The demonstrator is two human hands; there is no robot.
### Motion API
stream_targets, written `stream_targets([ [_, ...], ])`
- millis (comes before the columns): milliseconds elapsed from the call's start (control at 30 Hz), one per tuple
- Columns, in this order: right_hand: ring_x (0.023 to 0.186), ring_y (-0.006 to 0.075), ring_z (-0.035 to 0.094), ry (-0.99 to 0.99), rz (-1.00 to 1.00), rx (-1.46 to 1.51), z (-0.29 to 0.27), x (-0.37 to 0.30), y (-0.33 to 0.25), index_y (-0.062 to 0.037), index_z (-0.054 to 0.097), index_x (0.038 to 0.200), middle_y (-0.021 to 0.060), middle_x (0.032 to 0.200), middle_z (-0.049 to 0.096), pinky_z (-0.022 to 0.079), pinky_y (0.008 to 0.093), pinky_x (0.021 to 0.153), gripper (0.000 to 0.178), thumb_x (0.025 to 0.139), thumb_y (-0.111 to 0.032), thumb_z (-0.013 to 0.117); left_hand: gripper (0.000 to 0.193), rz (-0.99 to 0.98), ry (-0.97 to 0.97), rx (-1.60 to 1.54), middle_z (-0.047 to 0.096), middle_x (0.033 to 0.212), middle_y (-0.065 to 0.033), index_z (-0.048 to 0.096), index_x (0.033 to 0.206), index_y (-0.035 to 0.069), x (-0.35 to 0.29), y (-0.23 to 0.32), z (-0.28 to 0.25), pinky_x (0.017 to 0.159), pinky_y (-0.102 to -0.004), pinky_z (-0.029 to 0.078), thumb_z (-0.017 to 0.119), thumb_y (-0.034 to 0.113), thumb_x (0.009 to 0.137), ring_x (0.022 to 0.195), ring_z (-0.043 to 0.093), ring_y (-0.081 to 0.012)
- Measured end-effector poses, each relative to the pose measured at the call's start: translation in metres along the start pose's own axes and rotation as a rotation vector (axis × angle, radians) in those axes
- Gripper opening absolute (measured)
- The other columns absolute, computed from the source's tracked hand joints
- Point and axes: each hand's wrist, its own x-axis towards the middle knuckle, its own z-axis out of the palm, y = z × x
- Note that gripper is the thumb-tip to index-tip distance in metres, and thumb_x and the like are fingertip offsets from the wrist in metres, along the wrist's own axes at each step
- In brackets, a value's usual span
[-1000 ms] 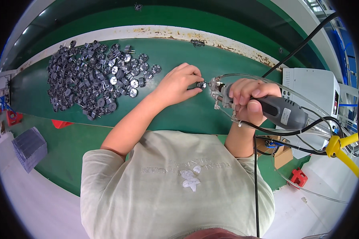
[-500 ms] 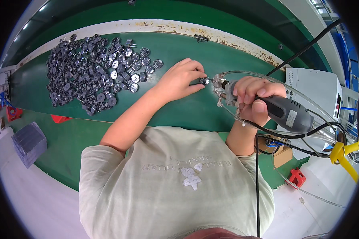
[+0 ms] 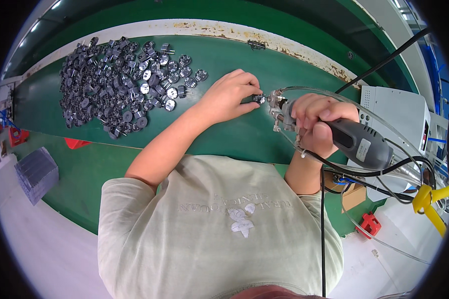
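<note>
Between thumb and fingers, my left hand [image 3: 233, 97] pinches a small round black part [image 3: 259, 99] with a shiny face, over the green bench top. My right hand [image 3: 317, 119] is wrapped round a dark grey electric screwdriver [image 3: 365, 143], lying nearly level. Its metal nose [image 3: 274, 102], with clamps and a clear tube, points left at the part in my left hand. Whether nose and part touch, I cannot tell. Left of my left hand spreads a heap of similar round black parts [image 3: 110, 94], some with pins sticking out.
A light grey machine [image 3: 391, 124] stands at the right, with a cardboard box [image 3: 353, 197] below it. Black cables and clear tubing trail from the screwdriver past a yellow strap [image 3: 430, 205]. The bench has a chipped white back ledge [image 3: 199, 27].
The whole view has shifted slightly. Both hands keep their grips, and the part stays in front of the screwdriver's nose.
</note>
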Motion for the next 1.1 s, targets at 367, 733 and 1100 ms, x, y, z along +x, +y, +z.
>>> stream_targets([
  [367, 0.064, 0.0168, 0.062, -0.099, 0.009, -0.089, 0.007, 0.001, 0.005, -0.0013, 0.058, 0.097, 0.0092, 0.077, 0.065, 0.051, 0.0292, 0.060, 0.032, 0.077, 0.001, 0.082, 0.026, 0.023, 0.010, 0.000, 0.065, 0.104, -0.0064, 0.073, 0.097, 0.003, 0.000, 0.001, -0.001, 0.093, -0.0390, 0.050, 0.081, 0.015, 0.075, 0.101, 0.061, -0.0281],
  [733, 0.054, 0.0176, 0.055, 0.040, -0.024, 0.136, 0.007, -0.005, -0.016, -0.0034, 0.051, 0.100, 0.0058, 0.068, 0.056, 0.051, 0.0362, 0.055, 0.031, 0.087, -0.009, 0.079, 0.030, 0.019, -0.009, -0.056, 0.064, 0.111, -0.0090, 0.073, 0.106, 0.005, -0.002, -0.003, -0.001, 0.093, -0.0395, 0.049, 0.078, 0.011, 0.076, 0.105, 0.060, -0.0293],
  [1100, 0.052, 0.0199, 0.053, 0.024, 0.034, 0.037, 0.009, -0.008, -0.008, -0.0049, 0.051, 0.099, 0.0066, 0.064, 0.053, 0.048, 0.0377, 0.052, 0.032, 0.092, -0.023, 0.076, 0.030, 0.019, -0.029, -0.052, 0.065, 0.110, -0.0075, 0.073, 0.106, 0.006, -0.001, -0.006, -0.002, 0.095, -0.0393, 0.049, 0.078, 0.009, 0.077, 0.105, 0.060, -0.0285],
])
